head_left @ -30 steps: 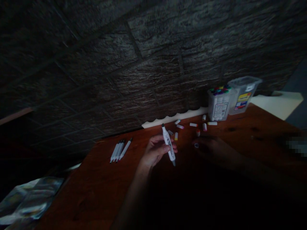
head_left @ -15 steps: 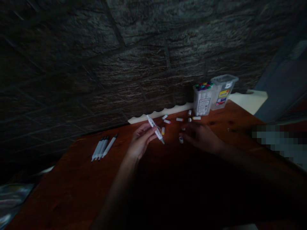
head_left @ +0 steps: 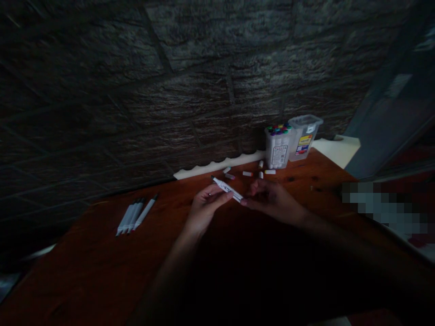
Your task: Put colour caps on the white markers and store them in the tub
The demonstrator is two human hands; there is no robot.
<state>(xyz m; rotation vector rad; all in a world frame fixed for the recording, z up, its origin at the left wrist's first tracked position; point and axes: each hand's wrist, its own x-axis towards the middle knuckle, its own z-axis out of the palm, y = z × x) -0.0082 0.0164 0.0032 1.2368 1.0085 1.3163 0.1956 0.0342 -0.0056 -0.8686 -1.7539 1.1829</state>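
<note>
A slim white marker (head_left: 227, 188) with print on its barrel lies slanted across my left hand (head_left: 207, 203), pinched between thumb and fingers. Its dark tip points up and to the left. At the marker's lower right end are the fingertips of my right hand (head_left: 268, 197), closed against it; any cap between them is hidden. Beyond my hands several loose caps lie on the table, among them a green-ended cap (head_left: 227, 170), an orange-ended cap (head_left: 248, 174) and a yellow-ended cap (head_left: 270, 172).
Several white markers (head_left: 131, 216) lie side by side on the wooden table (head_left: 98, 262) at left. A clear case of colour-capped markers (head_left: 278, 149) stands at the back right, beside a clear plastic container (head_left: 306, 136). Behind runs a stone-patterned wall (head_left: 190, 90).
My right hand has moved left from the loose caps to the marker's end. The marker has turned, its dark tip now at upper left. The view has shifted slightly.
</note>
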